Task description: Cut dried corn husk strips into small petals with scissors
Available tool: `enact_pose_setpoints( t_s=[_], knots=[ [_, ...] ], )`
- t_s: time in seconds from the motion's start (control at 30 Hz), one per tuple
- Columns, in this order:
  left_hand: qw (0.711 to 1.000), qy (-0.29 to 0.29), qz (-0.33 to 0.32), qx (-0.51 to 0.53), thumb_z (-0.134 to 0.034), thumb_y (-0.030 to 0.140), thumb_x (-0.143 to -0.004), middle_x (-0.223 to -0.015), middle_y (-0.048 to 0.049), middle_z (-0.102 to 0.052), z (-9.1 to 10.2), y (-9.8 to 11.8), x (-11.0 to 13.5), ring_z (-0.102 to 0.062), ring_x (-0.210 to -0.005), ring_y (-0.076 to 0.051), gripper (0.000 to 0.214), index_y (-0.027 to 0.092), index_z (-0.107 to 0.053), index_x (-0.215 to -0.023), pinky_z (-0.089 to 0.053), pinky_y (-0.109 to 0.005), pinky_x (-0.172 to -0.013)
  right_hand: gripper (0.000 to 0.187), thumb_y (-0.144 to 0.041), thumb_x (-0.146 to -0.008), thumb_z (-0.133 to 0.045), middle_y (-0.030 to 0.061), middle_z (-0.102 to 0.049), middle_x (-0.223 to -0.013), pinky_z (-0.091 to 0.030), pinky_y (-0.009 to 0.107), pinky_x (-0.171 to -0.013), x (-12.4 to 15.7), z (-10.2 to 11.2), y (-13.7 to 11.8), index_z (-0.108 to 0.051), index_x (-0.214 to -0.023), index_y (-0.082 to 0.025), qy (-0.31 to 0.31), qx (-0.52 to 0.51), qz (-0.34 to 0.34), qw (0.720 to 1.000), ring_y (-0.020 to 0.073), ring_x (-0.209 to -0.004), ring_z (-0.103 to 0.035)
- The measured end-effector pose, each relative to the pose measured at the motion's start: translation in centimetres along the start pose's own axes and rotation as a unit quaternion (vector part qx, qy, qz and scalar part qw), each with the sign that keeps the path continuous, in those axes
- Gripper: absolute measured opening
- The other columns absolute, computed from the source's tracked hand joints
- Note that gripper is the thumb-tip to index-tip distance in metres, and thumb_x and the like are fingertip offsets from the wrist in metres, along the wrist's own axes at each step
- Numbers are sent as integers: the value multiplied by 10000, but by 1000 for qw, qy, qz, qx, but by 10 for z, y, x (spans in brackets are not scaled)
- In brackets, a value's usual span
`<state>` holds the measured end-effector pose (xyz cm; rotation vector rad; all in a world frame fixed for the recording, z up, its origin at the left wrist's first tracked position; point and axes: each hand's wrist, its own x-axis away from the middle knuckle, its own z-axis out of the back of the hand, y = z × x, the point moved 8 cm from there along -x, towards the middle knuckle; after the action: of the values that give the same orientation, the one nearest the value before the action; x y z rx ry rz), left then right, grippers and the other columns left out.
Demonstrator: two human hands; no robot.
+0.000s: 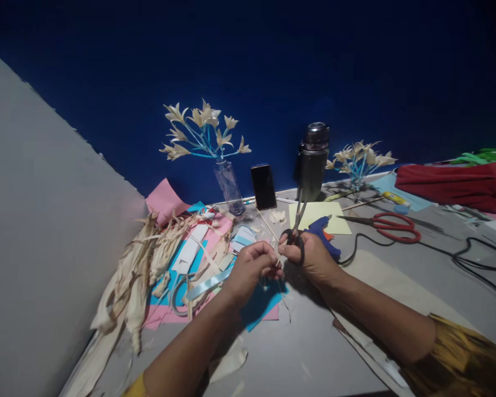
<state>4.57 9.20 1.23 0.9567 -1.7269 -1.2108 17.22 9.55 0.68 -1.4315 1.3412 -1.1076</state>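
Observation:
My left hand is closed in a pinch on a thin wooden stick that slants up toward the back. My right hand grips black-handled scissors, blades pointing up and away, and its fingers also meet the stick next to my left hand. Both hands hover over blue and pink paper sheets on the grey table. A blue glue gun lies just behind my right hand.
Dried corn husks pile at the left. At the back stand a vase of husk flowers, a phone, a dark flask and a second flower bunch. Red scissors, black cables and red cloth lie right.

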Motion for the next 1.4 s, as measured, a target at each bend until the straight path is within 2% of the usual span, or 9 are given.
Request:
enact_pose_setpoints(
  t_s=[0.13,0.3,0.43,0.57,0.67,0.77,0.87,1.03,1.4],
  knots=[
    [998,17,-1,53,-745,397,-739,-669,-27,-616,-1,-6,-1,-626,-617,-159,283,162,-589,-726,-470,-264,-587,237,-292,-662,-757,-23,-605,-672,-421,255,-577,-1,5,-3,-645,-826,-163,25,15,19,999,126,-579,-527],
    [998,34,-46,35,-793,257,-687,-579,-1,-602,-3,-5,1,-557,-553,-109,220,153,-599,-691,-424,-228,-584,232,-280,-648,-765,-22,-614,-627,-438,266,-540,2,-6,-1,-630,-800,-168,-13,-40,-7,999,143,-534,-557],
    [994,-7,-44,96,-768,225,-692,-565,-3,-605,-8,-9,0,-550,-561,-114,185,157,-596,-680,-435,-240,-607,251,-285,-635,-783,-41,-566,-564,-412,267,-505,3,-13,0,-593,-762,-180,-45,-99,-20,994,141,-482,-528],
    [989,-21,-48,139,-752,209,-700,-591,-7,-618,-5,-6,-1,-552,-556,-115,198,169,-560,-669,-427,-239,-590,239,-274,-632,-784,-55,-513,-584,-344,239,-530,-4,-1,-4,-602,-748,-170,-9,-97,20,995,101,-528,-436],
    [984,0,-42,173,-770,261,-697,-643,3,-610,-2,-4,-1,-588,-592,-130,222,174,-566,-707,-457,-251,-595,235,-297,-651,-775,-56,-493,-592,-312,245,-536,-7,8,-6,-603,-752,-172,25,-64,34,997,99,-541,-382],
    [989,30,-29,139,-790,321,-705,-661,-12,-618,-1,-5,0,-596,-601,-128,252,165,-609,-783,-456,-231,-578,240,-310,-658,-767,-46,-510,-620,-323,255,-558,-6,9,-9,-614,-779,-171,34,-24,44,998,113,-568,-406],
    [991,64,-13,113,-798,285,-693,-616,-10,-602,3,-6,0,-563,-558,-105,253,156,-583,-719,-428,-202,-547,254,-327,-650,-766,-36,-528,-649,-333,264,-579,-3,8,-10,-625,-792,-171,42,8,45,998,125,-592,-427],
    [981,97,-31,167,-821,285,-673,-614,8,-585,14,-1,0,-553,-581,-101,290,168,-558,-710,-452,-202,-575,269,-364,-662,-781,-36,-514,-629,-315,276,-575,-7,14,-1,-626,-776,-175,68,40,33,996,126,-576,-400],
    [969,118,-32,214,-838,273,-660,-644,22,-577,15,-3,0,-532,-551,-77,321,165,-561,-781,-429,-175,-528,248,-360,-709,-774,-22,-574,-655,-337,258,-573,1,-12,9,-641,-780,-164,-35,26,-3,999,124,-589,-449]
  ],
)
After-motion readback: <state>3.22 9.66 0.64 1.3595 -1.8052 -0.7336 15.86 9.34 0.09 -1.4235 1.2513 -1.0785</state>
